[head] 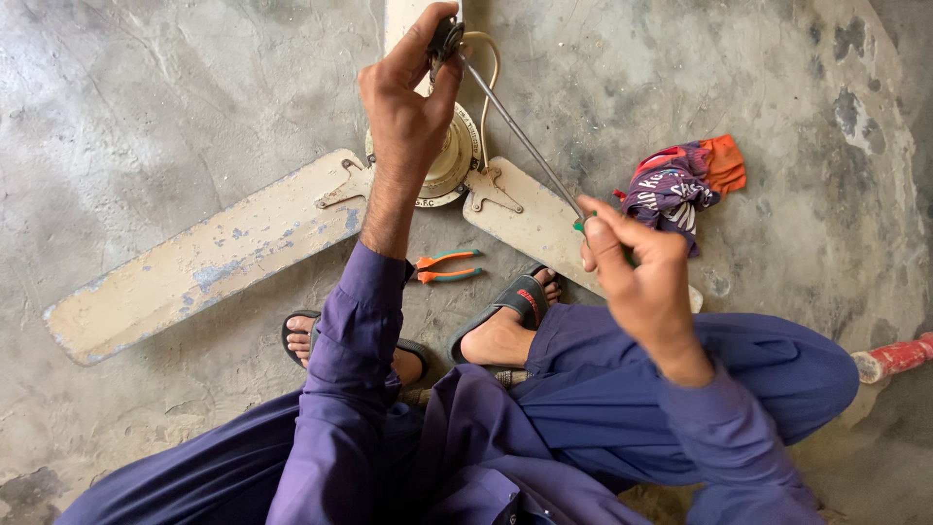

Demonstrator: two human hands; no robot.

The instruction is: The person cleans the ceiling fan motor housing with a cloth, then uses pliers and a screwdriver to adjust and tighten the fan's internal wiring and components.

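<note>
While the person is squatting over a worn cream ceiling fan (292, 228) lying on the grey concrete floor (146, 97), the left hand (408, 107) is reaching forward above the motor hub, fingers pinching a small dark fitting (445, 39). The right hand (646, 282) is clenching the green handle of a long thin metal screwdriver (520, 136), its tip meeting that fitting. Orange-handled pliers (447, 266) are lying near the sandalled feet; a crumpled patterned cloth (680, 185) is lying beside one blade.

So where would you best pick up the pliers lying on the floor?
Probably by the two orange handles. The pliers lie flat on the concrete floor between the fan blade and the feet, handles spread and pointing right, so come from above and close them together.
</note>
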